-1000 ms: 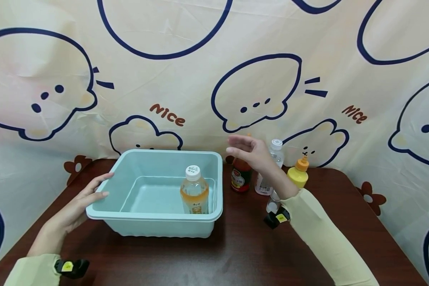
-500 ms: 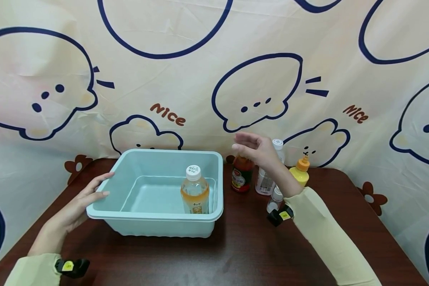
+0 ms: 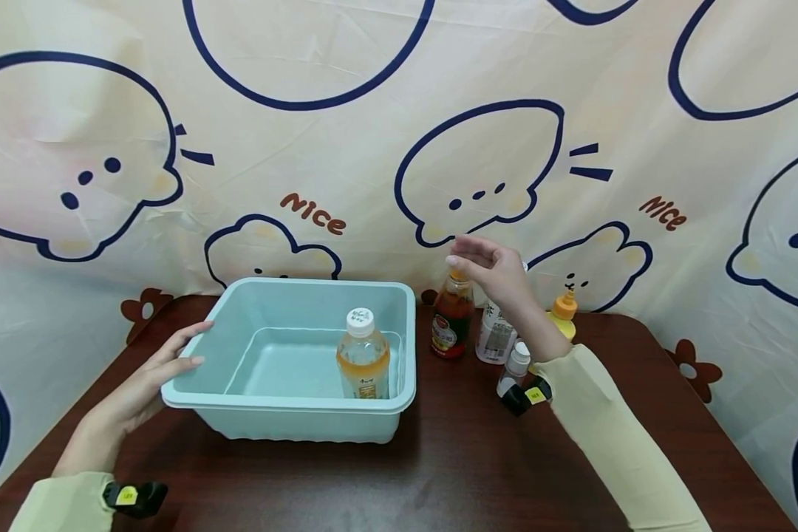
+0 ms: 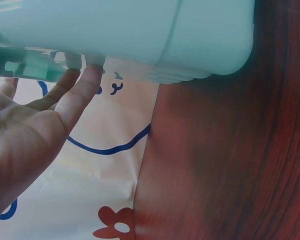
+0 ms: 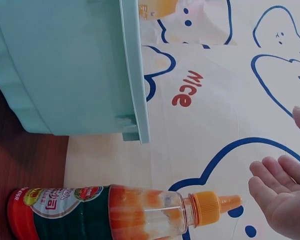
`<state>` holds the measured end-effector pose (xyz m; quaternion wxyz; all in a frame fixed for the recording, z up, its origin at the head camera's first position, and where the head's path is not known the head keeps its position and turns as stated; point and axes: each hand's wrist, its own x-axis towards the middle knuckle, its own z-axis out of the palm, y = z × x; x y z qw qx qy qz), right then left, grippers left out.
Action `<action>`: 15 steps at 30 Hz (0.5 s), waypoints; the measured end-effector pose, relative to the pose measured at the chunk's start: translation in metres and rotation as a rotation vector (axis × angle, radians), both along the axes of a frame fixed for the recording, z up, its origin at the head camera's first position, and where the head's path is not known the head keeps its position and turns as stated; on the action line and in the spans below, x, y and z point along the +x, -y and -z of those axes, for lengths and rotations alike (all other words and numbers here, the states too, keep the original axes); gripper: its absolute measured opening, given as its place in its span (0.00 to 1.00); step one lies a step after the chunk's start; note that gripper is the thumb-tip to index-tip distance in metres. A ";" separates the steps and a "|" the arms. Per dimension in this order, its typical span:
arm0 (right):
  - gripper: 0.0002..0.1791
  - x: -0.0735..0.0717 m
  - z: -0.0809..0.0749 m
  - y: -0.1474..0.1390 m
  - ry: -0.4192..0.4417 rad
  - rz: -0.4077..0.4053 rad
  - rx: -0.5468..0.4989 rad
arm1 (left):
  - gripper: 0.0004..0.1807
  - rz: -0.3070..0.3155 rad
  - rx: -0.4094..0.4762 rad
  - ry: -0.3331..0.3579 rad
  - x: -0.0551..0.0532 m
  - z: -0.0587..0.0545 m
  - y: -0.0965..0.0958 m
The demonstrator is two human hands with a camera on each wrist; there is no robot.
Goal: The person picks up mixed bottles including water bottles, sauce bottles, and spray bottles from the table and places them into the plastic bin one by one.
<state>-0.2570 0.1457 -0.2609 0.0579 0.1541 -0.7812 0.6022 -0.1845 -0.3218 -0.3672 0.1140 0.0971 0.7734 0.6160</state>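
Head view: the left hand (image 3: 136, 388) grips the left rim of the pale blue plastic tub (image 3: 286, 402), apparently to steady it. An amber drink bottle (image 3: 362, 366) stands inside, toward the right wall, leaving room leftward. The right hand (image 3: 495, 273), loosely curved, holds nothing over the red sauce bottle (image 3: 452, 321) on the surface (image 3: 292, 488).

Left wrist view: fingertips (image 4: 94, 72) meet the tub beneath its rim.

Right wrist view: a gap separates tub and sauce bottle; the fingers stand apart from its orange nozzle (image 5: 230, 203).
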 end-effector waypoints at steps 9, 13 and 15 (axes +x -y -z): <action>0.27 -0.004 -0.001 -0.004 -0.010 0.041 -0.028 | 0.29 -0.010 -0.001 0.006 0.000 0.000 0.000; 0.27 -0.007 0.000 -0.005 -0.014 0.068 -0.038 | 0.29 -0.010 -0.002 0.005 0.000 0.000 0.000; 0.27 -0.008 0.000 -0.006 -0.012 0.077 -0.041 | 0.29 -0.010 -0.002 0.002 0.000 0.000 0.000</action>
